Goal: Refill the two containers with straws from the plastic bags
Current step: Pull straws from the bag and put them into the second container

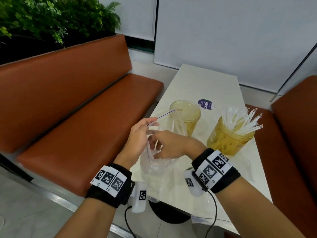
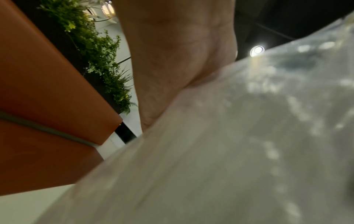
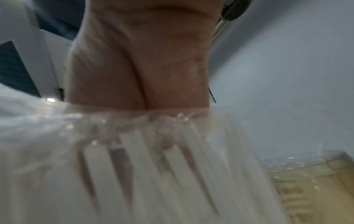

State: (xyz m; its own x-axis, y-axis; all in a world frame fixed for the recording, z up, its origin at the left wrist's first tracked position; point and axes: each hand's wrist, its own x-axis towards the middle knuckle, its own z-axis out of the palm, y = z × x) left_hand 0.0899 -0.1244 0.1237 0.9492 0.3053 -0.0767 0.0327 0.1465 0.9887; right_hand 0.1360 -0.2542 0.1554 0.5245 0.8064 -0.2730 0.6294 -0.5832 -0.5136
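A clear plastic bag (image 1: 154, 170) of white straws stands at the table's near edge. My left hand (image 1: 151, 121) pinches the bag's upper rim, a strip with a thin purple line (image 1: 163, 115), and holds the mouth up. My right hand (image 1: 159, 148) reaches into the bag's mouth; its fingers show only dimly through the film. In the right wrist view the bag's rim (image 3: 134, 115) crosses my palm, with straws (image 3: 132, 166) below it. Behind the bag, the left amber container (image 1: 186, 115) holds few straws. The right amber container (image 1: 229, 140) is packed with wrapped straws (image 1: 243, 117).
The narrow white table (image 1: 205, 83) runs away from me, with a round purple sticker (image 1: 205, 104) past the containers. Orange benches (image 1: 82, 117) flank both sides, with plants (image 1: 51, 19) behind the left one. The left wrist view is mostly bag film (image 2: 249, 136).
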